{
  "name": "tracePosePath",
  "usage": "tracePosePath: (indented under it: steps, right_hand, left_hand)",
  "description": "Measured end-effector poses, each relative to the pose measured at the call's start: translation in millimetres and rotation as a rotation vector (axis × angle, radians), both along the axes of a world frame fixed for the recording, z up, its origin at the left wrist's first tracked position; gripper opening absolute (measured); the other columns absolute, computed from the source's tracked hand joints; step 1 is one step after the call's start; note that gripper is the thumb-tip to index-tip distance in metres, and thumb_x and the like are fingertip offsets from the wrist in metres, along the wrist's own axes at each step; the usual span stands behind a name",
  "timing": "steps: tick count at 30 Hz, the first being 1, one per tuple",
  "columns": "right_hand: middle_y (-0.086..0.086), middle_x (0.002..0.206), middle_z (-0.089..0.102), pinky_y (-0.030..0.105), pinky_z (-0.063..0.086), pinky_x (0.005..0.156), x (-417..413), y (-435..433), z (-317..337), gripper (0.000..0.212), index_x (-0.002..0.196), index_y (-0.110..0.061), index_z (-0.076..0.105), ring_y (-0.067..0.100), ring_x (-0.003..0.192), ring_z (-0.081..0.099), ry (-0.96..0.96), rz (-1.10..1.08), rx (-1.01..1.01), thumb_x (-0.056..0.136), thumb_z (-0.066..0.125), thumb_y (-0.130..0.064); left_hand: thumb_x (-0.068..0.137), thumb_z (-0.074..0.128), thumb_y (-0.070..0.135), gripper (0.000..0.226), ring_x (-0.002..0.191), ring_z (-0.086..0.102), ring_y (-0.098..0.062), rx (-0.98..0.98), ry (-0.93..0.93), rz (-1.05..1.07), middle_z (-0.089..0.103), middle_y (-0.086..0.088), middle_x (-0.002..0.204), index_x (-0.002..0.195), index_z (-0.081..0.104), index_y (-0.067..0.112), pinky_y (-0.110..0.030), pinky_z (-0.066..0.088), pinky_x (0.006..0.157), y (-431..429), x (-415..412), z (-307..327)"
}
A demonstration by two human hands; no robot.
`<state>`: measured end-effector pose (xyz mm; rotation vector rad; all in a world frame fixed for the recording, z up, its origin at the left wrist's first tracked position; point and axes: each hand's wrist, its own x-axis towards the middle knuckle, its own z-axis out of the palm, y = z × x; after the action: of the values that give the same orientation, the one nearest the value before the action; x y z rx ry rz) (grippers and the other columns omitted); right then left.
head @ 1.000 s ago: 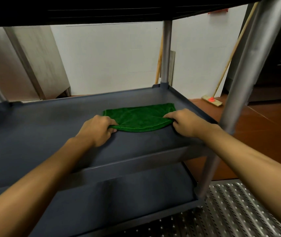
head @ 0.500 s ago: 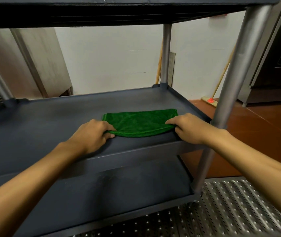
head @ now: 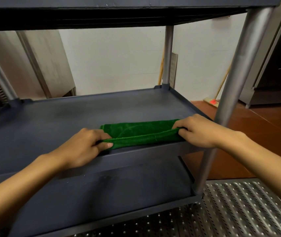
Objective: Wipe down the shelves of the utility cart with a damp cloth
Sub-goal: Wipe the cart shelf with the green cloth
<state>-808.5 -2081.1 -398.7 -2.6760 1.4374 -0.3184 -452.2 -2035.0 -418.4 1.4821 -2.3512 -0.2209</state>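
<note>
Green cloth [head: 141, 134] lies folded along the front lip of the cart's middle shelf [head: 68, 117], stretched between both hands. Left hand [head: 83, 147] pinches its left end, thumb against curled fingers; right hand [head: 199, 132] grips the right end the same way. A grey upright post [head: 235, 82] stands just beside the right wrist — the top shelf [head: 119, 12] hangs overhead. Below sits the bottom shelf [head: 119, 190], and a broom [head: 212, 101] leans on the wall behind.
</note>
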Motion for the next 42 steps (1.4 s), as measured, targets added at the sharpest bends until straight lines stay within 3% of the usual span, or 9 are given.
tracePosePath:
  steps: [6, 11, 18, 25, 33, 34, 37, 39, 42]
  right_hand:
    - [0.001, 0.080, 0.066, 0.044, 0.051, 0.075, -1.0, -1.7, 6.8, 0.025, 0.098, -0.019, 0.066, 0.020, 0.075, 0.060, 0.011, 0.006, 0.034, 0.098, 0.041, -0.022]
    - [0.003, 0.064, 0.053, 0.046, 0.043, 0.065, 2.1, -3.8, 18.2, 0.026, 0.072, -0.020, 0.049, 0.022, 0.063, 0.051, 0.003, 0.009, 0.019, 0.097, 0.039, -0.021]
    - [0.006, 0.062, 0.048, 0.044, 0.040, 0.064, 2.9, 4.2, 41.0, 0.026, 0.071, -0.015, 0.045, 0.023, 0.062, 0.047, 0.008, 0.031, -0.047, 0.096, 0.038, -0.019]
    - [0.004, 0.061, 0.050, 0.033, 0.034, 0.056, 1.0, 3.5, 58.9, 0.026, 0.069, -0.019, 0.046, 0.018, 0.062, 0.048, -0.079, 0.003, -0.067, 0.094, 0.038, -0.019]
    - [0.010, 0.067, 0.053, 0.032, 0.032, 0.056, 3.2, -41.3, 95.2, 0.029, 0.074, -0.004, 0.054, 0.023, 0.065, 0.049, -0.170, -0.057, -0.137, 0.096, 0.037, -0.015]
    - [0.012, 0.069, 0.054, 0.032, 0.031, 0.057, 3.5, -52.0, 99.0, 0.030, 0.076, -0.002, 0.055, 0.025, 0.066, 0.048, -0.179, -0.060, -0.169, 0.096, 0.037, -0.015]
    - [0.016, 0.094, 0.062, 0.032, 0.030, 0.068, 3.7, -88.4, 108.0, 0.029, 0.098, -0.003, 0.062, 0.029, 0.085, 0.053, -0.121, -0.098, -0.246, 0.099, 0.036, -0.015]
    - [0.019, 0.110, 0.062, 0.031, 0.033, 0.074, 3.8, -115.0, 111.6, 0.028, 0.113, -0.007, 0.062, 0.033, 0.098, 0.055, -0.105, -0.136, -0.270, 0.100, 0.037, -0.014]
    - [0.019, 0.120, 0.062, 0.035, 0.042, 0.083, 6.7, -151.9, 115.8, 0.033, 0.122, -0.013, 0.060, 0.036, 0.109, 0.054, -0.095, -0.202, -0.328, 0.099, 0.037, -0.013]
  left_hand:
    - [0.099, 0.056, 0.040, 0.033, 0.066, 0.056, -0.013, 0.035, 0.023, -0.058, 0.056, 0.003, 0.069, 0.072, 0.054, 0.020, -0.037, 0.048, 0.068, 12.3, -1.1, 11.1]
    - [0.100, 0.054, 0.035, 0.035, 0.061, 0.052, -0.017, 0.055, 0.015, -0.035, 0.053, -0.002, 0.063, 0.070, 0.050, 0.018, -0.038, 0.043, 0.067, 14.0, -4.8, 25.3]
    - [0.089, 0.049, 0.049, 0.041, 0.055, 0.044, -0.007, 0.114, 0.108, -0.006, 0.048, 0.005, 0.059, 0.071, 0.052, 0.013, -0.027, 0.037, 0.058, 24.6, -5.7, 47.6]
    - [0.090, 0.050, 0.047, 0.044, 0.057, 0.049, -0.018, 0.051, 0.140, -0.013, 0.053, -0.013, 0.065, 0.071, 0.052, 0.007, -0.036, 0.041, 0.062, 20.1, -5.8, 74.8]
    - [0.092, 0.053, 0.041, 0.033, 0.076, 0.071, -0.023, 0.013, 0.263, 0.018, 0.073, -0.007, 0.081, 0.091, 0.072, 0.013, -0.036, 0.058, 0.071, -25.6, -7.1, 99.9]
    - [0.094, 0.055, 0.037, 0.030, 0.070, 0.069, -0.027, 0.026, 0.310, 0.043, 0.072, -0.014, 0.080, 0.091, 0.072, 0.012, -0.034, 0.058, 0.064, -38.8, -8.1, 101.7]
    - [0.098, 0.060, 0.028, 0.026, 0.057, 0.060, -0.026, 0.028, 0.364, 0.152, 0.067, -0.020, 0.071, 0.080, 0.071, 0.014, -0.028, 0.049, 0.047, -82.4, -13.9, 107.1]
    - [0.098, 0.062, 0.027, 0.022, 0.060, 0.064, -0.024, 0.014, 0.396, 0.225, 0.070, -0.013, 0.075, 0.084, 0.073, 0.014, -0.027, 0.053, 0.048, -113.3, -19.6, 112.0]
    - [0.099, 0.059, 0.029, 0.020, 0.070, 0.064, -0.011, -0.093, 0.355, 0.295, 0.072, -0.003, 0.094, 0.091, 0.073, 0.017, -0.007, 0.046, 0.053, -160.4, -27.1, 120.2]
